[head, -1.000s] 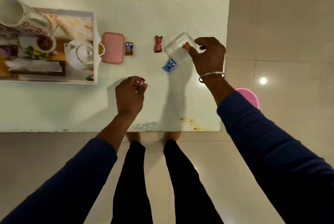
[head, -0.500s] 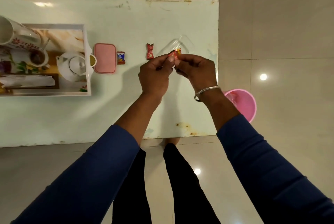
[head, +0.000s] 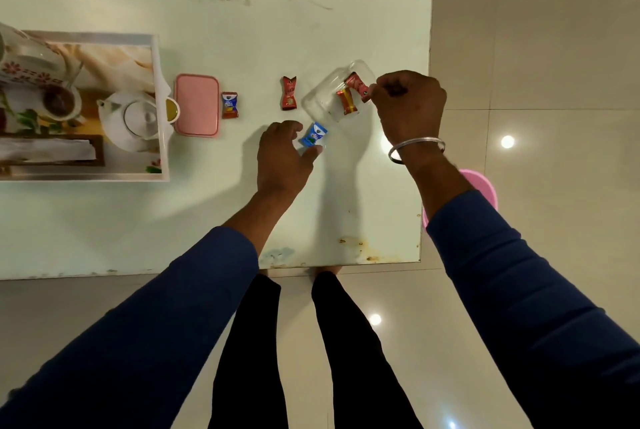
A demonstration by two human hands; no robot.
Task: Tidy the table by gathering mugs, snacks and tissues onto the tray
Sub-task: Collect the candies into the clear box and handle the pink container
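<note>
A clear plastic container [head: 337, 92] sits tilted near the right end of the pale counter [head: 214, 213], its mouth toward the near left. Inside it lie two wrapped snacks: a red candy [head: 356, 84] against the far wall and a red-and-orange candy [head: 346, 102] just below it. The right hand [head: 408, 106], a metal bangle [head: 415, 148] on its wrist, is curled closed at the container's right side, fingertips pinching at the wall next to the red candy; whether they grip the candy, the container or both cannot be told.

Just outside the container's mouth lies a blue candy [head: 314, 134] on the counter. The left hand [head: 284, 158] is around it, narrowly spread, forefinger on the far left side and thumb on the near side, both close to the wrapper; contact is not clear.

Left of the container, apart from it, a red wrapped candy [head: 289, 93] lies on the counter. Further left a blue-and-orange candy [head: 229, 105] lies just beside a pink lid [head: 196, 104], which lies flat next to the tray [head: 157, 57].

The tray sits at the counter's left end. It holds a white teapot [head: 133, 118] near its right edge, a small cup of dark drink [head: 61, 101], a floral mug [head: 26, 63] at the far left and white tissues [head: 48, 148] in a dark holder along the near side. A cup of yellowish liquid [head: 172, 109] shows at the tray's right rim, between the teapot and the pink lid.

On the floor beyond the counter's right edge a pink bin [head: 483, 186] shows behind the right sleeve.
</note>
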